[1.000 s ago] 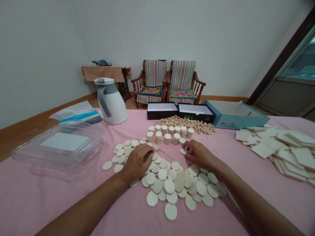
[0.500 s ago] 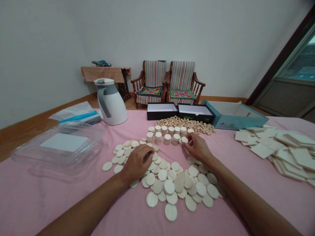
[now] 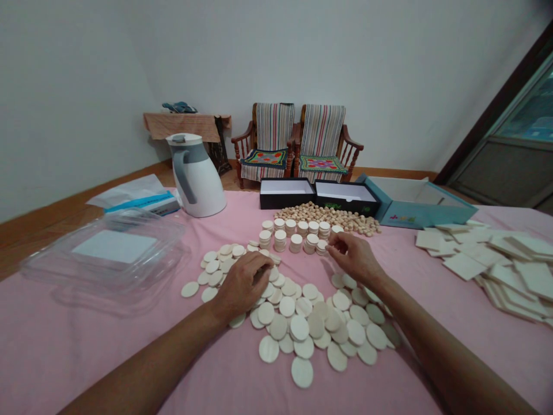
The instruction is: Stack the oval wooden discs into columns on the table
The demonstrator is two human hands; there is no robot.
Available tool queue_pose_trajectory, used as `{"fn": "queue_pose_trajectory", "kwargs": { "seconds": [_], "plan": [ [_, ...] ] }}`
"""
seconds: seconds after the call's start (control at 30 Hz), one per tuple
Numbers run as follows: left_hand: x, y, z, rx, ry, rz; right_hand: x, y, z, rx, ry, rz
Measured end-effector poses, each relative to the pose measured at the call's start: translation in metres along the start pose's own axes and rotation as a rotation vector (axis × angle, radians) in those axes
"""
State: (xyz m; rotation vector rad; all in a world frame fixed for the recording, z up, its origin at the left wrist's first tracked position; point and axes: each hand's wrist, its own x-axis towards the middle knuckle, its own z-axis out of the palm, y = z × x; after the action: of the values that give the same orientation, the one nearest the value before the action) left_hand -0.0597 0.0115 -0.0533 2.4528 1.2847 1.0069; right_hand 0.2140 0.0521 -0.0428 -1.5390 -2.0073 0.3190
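Note:
Thin round wooden discs (image 3: 299,327) lie in a loose, spread pile on the pink cloth in front of me. Over the pile's left part rests my left hand (image 3: 245,282), its fingers curled downward and together; whatever is under the fingertips is hidden. My right hand (image 3: 356,256) hovers at the right end of the front row of disc stacks, thumb and fingers a little apart with no disc visible between them. Just left of its fingertips stands a short disc stack (image 3: 321,248). Taller stacks (image 3: 280,241) continue leftward, and a second row (image 3: 290,227) stands behind.
Small wooden beads (image 3: 328,217) are heaped behind the stacks. Beyond are two black boxes (image 3: 287,200) and a blue box (image 3: 401,218). Square wooden pieces (image 3: 469,262) lie right. On the left are a clear plastic container (image 3: 108,276), a white jug (image 3: 203,184) and a blue-and-white packet (image 3: 147,204).
My right hand has drawn slightly right, off the end stack it was touching, leaving a disc on it. My left hand stays over the pile. The whole view has shifted slightly.

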Motion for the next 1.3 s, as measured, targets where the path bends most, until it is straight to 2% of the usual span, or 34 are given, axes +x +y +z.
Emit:
{"fn": "queue_pose_trajectory", "kwargs": {
  "seconds": [0.1,0.17,0.3,0.4,0.53,0.63,0.7,0.83,0.93,1.0,1.1,1.3],
  "plan": [
    [-0.001,-0.001,0.001,0.002,-0.006,-0.005,-0.011,-0.016,-0.008,0.169,-0.379,-0.128],
    [-0.001,-0.002,0.002,0.004,-0.01,-0.01,-0.018,-0.027,-0.01,0.233,-0.551,-0.227],
    [-0.001,-0.002,0.002,0.005,-0.01,-0.013,-0.024,-0.04,-0.011,0.211,-0.639,-0.363],
    [0.0,0.0,0.0,0.006,-0.011,-0.009,-0.025,-0.044,-0.01,0.174,-0.652,-0.38],
    [0.001,0.002,0.0,0.009,-0.01,-0.007,-0.025,-0.044,-0.011,0.155,-0.615,-0.339],
    [0.0,0.0,0.001,0.01,-0.013,0.002,-0.022,-0.036,-0.013,0.188,-0.544,-0.248],
    [0.0,-0.001,0.002,0.012,-0.014,0.006,-0.016,-0.028,-0.013,0.195,-0.428,-0.17],
    [-0.001,-0.003,0.003,0.013,-0.003,0.002,-0.001,-0.006,-0.006,0.07,-0.066,-0.006],
    [-0.001,-0.001,0.002,0.009,0.003,0.001,0.006,0.007,0.005,-0.016,0.093,0.011],
    [0.0,0.0,0.001,0.005,0.003,0.0,0.008,0.014,0.012,-0.053,0.121,-0.015],
    [0.0,0.0,0.0,-0.007,0.001,0.002,0.01,0.02,0.019,-0.096,0.093,-0.026],
    [0.0,-0.001,0.002,-0.009,0.01,0.009,0.013,0.024,0.021,-0.118,0.052,-0.049]
  ]
}}
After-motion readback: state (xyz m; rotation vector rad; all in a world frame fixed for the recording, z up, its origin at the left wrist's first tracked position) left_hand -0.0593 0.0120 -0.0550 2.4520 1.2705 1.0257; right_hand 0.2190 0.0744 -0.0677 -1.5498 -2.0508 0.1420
